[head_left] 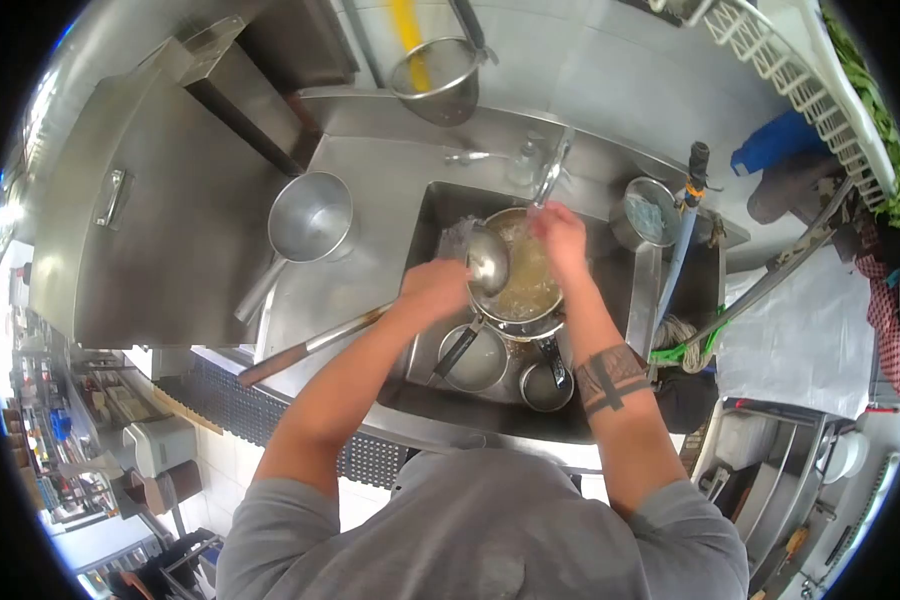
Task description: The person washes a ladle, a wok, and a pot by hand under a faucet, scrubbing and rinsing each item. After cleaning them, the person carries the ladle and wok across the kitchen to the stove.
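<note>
My left hand (435, 290) is closed around the handle of a long metal ladle (488, 260), close to its bowl. The ladle's handle slants down left across the sink edge, ending in a brown grip. A crumpled translucent thing (454, 241) lies beside the ladle bowl. Under the ladle, a pot (530, 295) of cloudy yellowish water stands in the sink (420, 400). My right hand (562, 240) is over the pot's right rim, just below the tap (556, 165); its fingers are blurred. Two small saucepans, one left (475, 358) and one right (546, 386), sit nearer me.
A saucepan (311, 217) rests on the steel counter to the left. A strainer (434, 80) hangs on the back wall. Right of the sink stand a metal container (646, 212) with a bluish scrubber and an upright blue hose (678, 260). A white rack (770, 70) hangs upper right.
</note>
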The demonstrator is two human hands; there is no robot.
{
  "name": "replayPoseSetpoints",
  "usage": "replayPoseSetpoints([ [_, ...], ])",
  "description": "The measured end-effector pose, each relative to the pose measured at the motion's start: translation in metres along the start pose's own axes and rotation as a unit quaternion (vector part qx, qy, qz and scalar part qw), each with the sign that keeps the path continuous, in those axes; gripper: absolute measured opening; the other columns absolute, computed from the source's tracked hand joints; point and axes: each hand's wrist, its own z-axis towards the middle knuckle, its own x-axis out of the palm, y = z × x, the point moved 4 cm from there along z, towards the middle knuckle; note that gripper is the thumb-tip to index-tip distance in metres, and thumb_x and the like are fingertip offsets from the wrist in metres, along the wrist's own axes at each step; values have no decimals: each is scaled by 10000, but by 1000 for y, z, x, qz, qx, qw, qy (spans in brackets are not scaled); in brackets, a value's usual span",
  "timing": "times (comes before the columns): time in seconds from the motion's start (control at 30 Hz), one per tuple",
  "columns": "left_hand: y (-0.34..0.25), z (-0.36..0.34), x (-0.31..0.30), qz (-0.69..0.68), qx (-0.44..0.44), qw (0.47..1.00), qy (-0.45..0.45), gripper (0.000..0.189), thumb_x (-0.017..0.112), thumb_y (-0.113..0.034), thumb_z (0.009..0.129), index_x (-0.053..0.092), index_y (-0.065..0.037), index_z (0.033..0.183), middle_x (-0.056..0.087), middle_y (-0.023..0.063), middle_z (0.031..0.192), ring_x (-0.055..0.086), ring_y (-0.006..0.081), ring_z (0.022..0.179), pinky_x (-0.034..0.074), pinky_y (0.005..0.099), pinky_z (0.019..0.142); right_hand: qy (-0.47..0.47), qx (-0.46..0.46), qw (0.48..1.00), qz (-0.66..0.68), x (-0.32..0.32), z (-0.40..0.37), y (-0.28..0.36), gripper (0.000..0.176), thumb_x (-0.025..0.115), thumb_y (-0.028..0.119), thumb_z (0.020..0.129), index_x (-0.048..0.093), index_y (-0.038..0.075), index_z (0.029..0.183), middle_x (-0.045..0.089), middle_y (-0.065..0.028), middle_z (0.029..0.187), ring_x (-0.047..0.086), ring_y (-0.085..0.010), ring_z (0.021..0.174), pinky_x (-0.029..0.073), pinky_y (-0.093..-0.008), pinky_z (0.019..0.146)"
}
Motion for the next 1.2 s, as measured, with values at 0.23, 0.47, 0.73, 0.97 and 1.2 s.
replayPoseSetpoints([
  [0.23, 107, -6, -67, -266, -161, 912, -268, 505, 533, -406, 1058, 695, 42, 888, 666, 257, 744, 620, 415, 683, 504, 467, 704, 20, 149, 987, -63, -43, -37, -73, 193, 583, 123, 995, 680, 18, 1126, 714, -70, 972, 670, -162, 831, 550, -319, 724],
  [0.47, 174, 106, -120, -487, -151, 765, -394, 473, 569, -429, 1048, 757, -10, 933, 627, 100, 640, 584, 191, 613, 471, 381, 623, 36, 237, 970, -37, -37, -56, -90, 254, 588, 141, 984, 632, 15, 1200, 706, -105, 1041, 678, -210, 855, 565, -353, 763],
  [0.73, 207, 179, -114, -533, -123, 765, -340, 455, 571, -442, 1057, 735, -22, 1001, 578, 8, 661, 494, 104, 525, 391, 289, 490, 36, 230, 973, -7, -19, -44, -58, 284, 643, 184, 983, 627, 15, 1211, 703, -117, 1089, 680, -226, 931, 569, -371, 833],
  [0.97, 213, 183, -110, -590, -124, 741, -296, 425, 568, -401, 1063, 697, -2, 1133, 615, 25, 671, 519, 107, 484, 412, 283, 437, 46, 212, 971, 96, 20, -12, -40, 271, 569, 172, 1026, 617, -29, 1200, 680, -140, 1065, 673, -267, 988, 572, -407, 891],
  [1.2, 61, 116, -31, -352, 34, 818, -453, 138, 617, -71, 930, 700, -32, 1033, 698, 152, 952, 687, 280, 860, 545, 391, 815, 171, 218, 948, 157, 42, -2, -9, 210, 672, 222, 986, 686, 16, 1025, 720, -113, 902, 706, -222, 787, 604, -374, 741],
])
